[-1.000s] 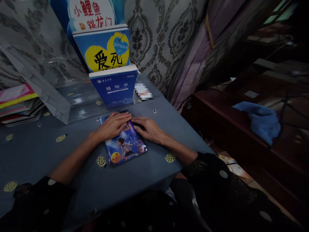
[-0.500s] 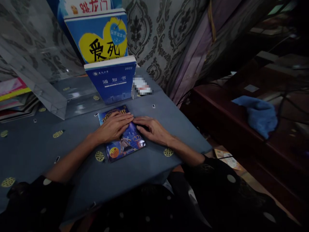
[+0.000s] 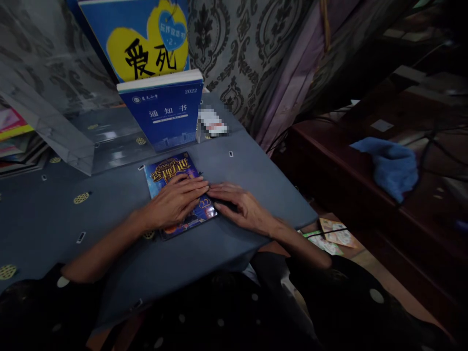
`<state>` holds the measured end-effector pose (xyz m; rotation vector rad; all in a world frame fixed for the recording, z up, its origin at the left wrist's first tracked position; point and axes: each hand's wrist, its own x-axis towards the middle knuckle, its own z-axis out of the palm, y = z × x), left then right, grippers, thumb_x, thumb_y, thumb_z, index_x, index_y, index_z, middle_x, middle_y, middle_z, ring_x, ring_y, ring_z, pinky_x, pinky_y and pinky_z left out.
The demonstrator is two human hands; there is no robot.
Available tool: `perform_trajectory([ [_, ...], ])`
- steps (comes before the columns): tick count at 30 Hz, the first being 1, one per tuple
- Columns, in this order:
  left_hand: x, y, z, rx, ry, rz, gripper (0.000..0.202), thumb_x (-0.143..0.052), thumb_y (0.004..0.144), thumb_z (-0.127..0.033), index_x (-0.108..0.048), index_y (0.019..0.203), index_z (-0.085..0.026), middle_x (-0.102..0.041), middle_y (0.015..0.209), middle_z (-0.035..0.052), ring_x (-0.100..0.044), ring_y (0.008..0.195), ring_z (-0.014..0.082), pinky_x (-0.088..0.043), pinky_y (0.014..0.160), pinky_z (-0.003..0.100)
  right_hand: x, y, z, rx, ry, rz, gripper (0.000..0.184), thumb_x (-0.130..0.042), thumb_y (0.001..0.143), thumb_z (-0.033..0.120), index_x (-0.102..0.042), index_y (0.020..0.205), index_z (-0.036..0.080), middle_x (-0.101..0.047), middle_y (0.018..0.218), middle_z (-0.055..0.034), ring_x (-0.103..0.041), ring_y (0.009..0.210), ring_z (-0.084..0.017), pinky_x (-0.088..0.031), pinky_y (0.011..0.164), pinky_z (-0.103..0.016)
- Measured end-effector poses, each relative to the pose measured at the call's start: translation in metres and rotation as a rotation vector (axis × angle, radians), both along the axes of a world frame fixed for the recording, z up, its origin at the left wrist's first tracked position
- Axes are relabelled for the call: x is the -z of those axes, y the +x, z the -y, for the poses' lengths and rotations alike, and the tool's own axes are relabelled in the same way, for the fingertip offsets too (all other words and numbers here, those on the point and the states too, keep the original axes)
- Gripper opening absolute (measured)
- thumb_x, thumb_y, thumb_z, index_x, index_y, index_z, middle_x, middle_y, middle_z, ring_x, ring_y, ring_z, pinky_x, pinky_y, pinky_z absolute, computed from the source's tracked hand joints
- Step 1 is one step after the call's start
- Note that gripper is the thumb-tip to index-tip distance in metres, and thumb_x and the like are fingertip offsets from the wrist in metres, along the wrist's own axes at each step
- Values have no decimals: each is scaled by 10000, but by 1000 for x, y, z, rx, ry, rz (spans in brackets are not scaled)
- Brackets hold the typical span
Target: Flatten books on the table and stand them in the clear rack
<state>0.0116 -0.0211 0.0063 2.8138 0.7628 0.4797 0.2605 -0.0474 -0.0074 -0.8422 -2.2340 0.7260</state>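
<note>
A thin blue book [image 3: 170, 165] with a gold title and a number 22 on its cover lies closed on the cloth-covered table. My left hand [image 3: 177, 202] rests flat across the middle of that cover, fingers stretched out to the right and hiding part of the picture. At the book's right edge is my right hand [image 3: 244, 207], its fingers extended and its thumb apart below them. Its fingertips meet those of the left hand. Neither hand grasps anything that I can see.
Behind the book, a blue booklet [image 3: 170, 114] and a yellow-and-blue book [image 3: 109, 24] stand upright near a clear plastic holder [image 3: 69, 139]. Stacked books [image 3: 22, 151] sit at left. A blue cloth [image 3: 393, 168] lies on dark red furniture right of the table [image 3: 120, 263].
Both hands have slid down the cover toward me, and more of the gold title shows. The book stays in its place, while the view has shifted slightly.
</note>
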Motion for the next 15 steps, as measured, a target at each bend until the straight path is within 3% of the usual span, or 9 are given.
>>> perform_trajectory([
  [15, -6, 10, 53, 64, -16, -38, 510, -397, 1047, -265, -355, 1555, -246, -563, 1483, 56, -476, 1418, 216, -330, 1206, 519, -3, 17, 43, 13, 50, 37, 314, -528, 995, 216, -697, 1258, 244, -736, 1239, -95, -663, 1213, -236, -483, 1103, -542],
])
